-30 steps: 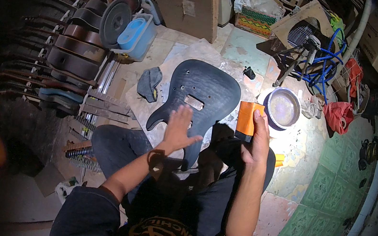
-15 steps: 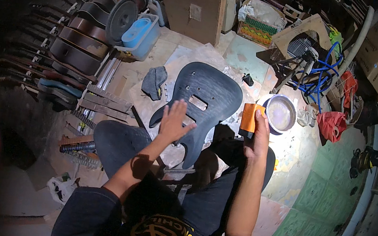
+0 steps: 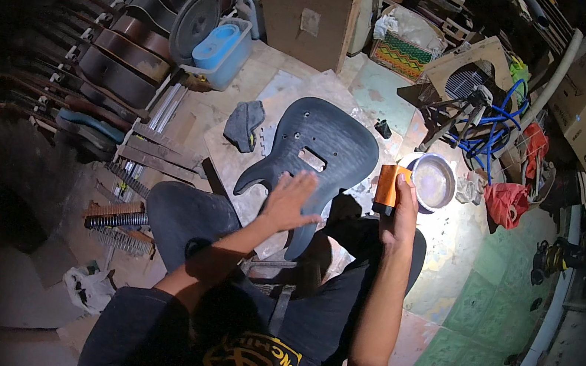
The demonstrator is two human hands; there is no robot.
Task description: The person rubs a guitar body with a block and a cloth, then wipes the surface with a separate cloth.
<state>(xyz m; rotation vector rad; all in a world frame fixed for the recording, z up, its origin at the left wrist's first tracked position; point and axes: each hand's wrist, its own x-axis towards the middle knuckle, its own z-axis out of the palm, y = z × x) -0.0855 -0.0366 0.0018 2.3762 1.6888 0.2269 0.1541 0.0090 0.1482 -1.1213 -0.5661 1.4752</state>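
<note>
A dark grey electric guitar body point(image 3: 344, 136) lies between my knees, with cut-out cavities and several small holes. My left hand point(image 3: 288, 203) rests flat on it near the neck end, fingers spread and slightly blurred, covering part of the surface. To the right, my right hand point(image 3: 401, 215) holds up a sanding block point(image 3: 387, 184) with an orange face and a dark lower edge, apart from the guitar body. A grey cloth point(image 3: 243, 125) lies left of the body. Just beyond the block is a round bowl point(image 3: 449, 198), partly hidden by my right hand.
Several guitar bodies with necks point(image 3: 119, 76) stand racked at the left, beside a light blue tub point(image 3: 233, 62). A brown board point(image 3: 307, 5) stands at the back. Blue hose point(image 3: 497, 129) and a red bag point(image 3: 506, 204) lie at the right.
My left hand has slid right and toward me across the guitar body. My right hand stays nearly in place with the sanding block. The whole view has shifted slightly.
</note>
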